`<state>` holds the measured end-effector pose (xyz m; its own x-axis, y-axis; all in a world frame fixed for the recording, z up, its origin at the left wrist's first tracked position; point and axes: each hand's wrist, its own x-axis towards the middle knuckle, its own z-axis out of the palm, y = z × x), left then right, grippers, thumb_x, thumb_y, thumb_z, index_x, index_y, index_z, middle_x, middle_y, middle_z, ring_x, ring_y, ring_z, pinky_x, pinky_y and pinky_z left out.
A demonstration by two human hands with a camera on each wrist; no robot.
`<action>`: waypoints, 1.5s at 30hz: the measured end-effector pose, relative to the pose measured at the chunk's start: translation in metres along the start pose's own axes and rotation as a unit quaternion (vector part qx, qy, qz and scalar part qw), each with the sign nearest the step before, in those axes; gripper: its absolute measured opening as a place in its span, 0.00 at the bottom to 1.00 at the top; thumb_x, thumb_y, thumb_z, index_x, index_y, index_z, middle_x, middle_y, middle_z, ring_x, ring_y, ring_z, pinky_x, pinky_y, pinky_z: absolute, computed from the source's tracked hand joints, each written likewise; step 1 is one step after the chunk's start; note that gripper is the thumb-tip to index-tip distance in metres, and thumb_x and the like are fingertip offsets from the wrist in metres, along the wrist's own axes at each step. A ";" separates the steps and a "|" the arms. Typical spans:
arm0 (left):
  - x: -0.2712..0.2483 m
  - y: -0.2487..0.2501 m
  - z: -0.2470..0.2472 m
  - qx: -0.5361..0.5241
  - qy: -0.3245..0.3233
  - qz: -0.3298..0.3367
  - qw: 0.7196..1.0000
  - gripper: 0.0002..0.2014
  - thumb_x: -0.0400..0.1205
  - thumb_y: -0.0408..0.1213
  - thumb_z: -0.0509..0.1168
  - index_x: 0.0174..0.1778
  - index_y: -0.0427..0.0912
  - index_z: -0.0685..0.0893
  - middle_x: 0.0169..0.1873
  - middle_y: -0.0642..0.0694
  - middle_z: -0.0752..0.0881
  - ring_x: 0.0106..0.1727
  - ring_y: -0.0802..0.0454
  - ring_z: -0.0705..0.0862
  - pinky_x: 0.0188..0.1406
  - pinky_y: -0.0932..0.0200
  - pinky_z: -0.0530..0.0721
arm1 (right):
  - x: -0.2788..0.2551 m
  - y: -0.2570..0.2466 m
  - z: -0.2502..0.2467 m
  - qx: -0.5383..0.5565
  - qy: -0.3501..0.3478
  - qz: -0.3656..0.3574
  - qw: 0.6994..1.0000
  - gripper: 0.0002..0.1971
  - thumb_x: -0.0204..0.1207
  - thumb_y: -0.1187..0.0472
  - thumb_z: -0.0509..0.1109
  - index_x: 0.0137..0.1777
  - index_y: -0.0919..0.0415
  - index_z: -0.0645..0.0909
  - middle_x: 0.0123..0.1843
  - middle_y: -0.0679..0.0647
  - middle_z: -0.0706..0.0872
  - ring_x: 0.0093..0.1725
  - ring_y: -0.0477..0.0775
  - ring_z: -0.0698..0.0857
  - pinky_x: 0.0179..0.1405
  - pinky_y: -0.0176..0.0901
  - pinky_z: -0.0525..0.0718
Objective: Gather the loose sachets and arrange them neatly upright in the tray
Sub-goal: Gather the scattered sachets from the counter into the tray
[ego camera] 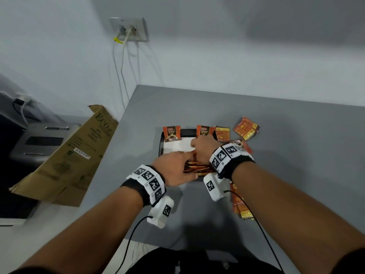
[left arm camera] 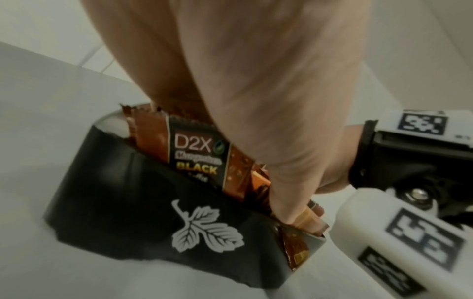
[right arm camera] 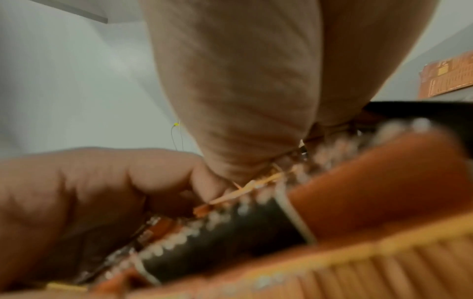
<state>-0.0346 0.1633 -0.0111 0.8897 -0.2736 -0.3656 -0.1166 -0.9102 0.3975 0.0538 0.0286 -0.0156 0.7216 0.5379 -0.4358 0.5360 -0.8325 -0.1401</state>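
Observation:
A black tray with a white inside sits on the grey table. Several orange sachets stand packed upright at its near end. My left hand grips this stack, with the thumb on the near side and the fingers over the far side. My right hand curls down over the stack's right part, its fingertips hidden. Two sachets lean at the tray's far end. Loose sachets lie beyond the tray and by my right forearm. The left wrist view shows the tray wall and a D2X sachet.
A flattened cardboard box leans at the table's left edge, with a grey device behind it. A wall socket has cables hanging down behind the table. Wrist camera cables trail from both arms.

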 end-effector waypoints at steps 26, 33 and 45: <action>-0.003 -0.001 0.008 -0.038 0.083 -0.046 0.995 0.32 0.65 0.64 0.72 0.51 0.54 0.62 0.44 0.52 0.82 0.41 0.47 0.84 0.40 0.51 0.84 | -0.046 0.010 0.003 0.143 0.055 -0.018 0.988 0.11 0.82 0.58 0.62 0.56 0.54 0.86 0.54 0.53 0.88 0.47 0.49 0.80 0.47 0.43 0.79; 0.000 0.002 0.003 0.031 0.034 -0.018 0.999 0.38 0.67 0.69 0.67 0.72 0.56 0.72 0.60 0.53 0.86 0.56 0.50 0.85 0.56 0.54 0.84 | -0.051 0.024 0.003 0.217 0.138 0.018 0.966 0.11 0.82 0.61 0.62 0.56 0.57 0.86 0.55 0.50 0.87 0.54 0.50 0.84 0.57 0.45 0.84; 0.026 0.072 -0.013 -0.032 0.172 0.057 0.983 0.11 0.82 0.46 0.59 0.52 0.46 0.83 0.46 0.49 0.88 0.48 0.48 0.84 0.53 0.46 0.83 | -0.044 0.125 0.029 0.167 0.090 0.266 0.945 0.19 0.78 0.49 0.74 0.64 0.57 0.78 0.59 0.58 0.87 0.53 0.59 0.84 0.47 0.43 0.74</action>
<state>-0.0140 0.0947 0.0192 0.9703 -0.2416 -0.0143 -0.2060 -0.8555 0.4750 0.0761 -0.1034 -0.0395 0.9289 0.0206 -0.3698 -0.0699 -0.9708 -0.2295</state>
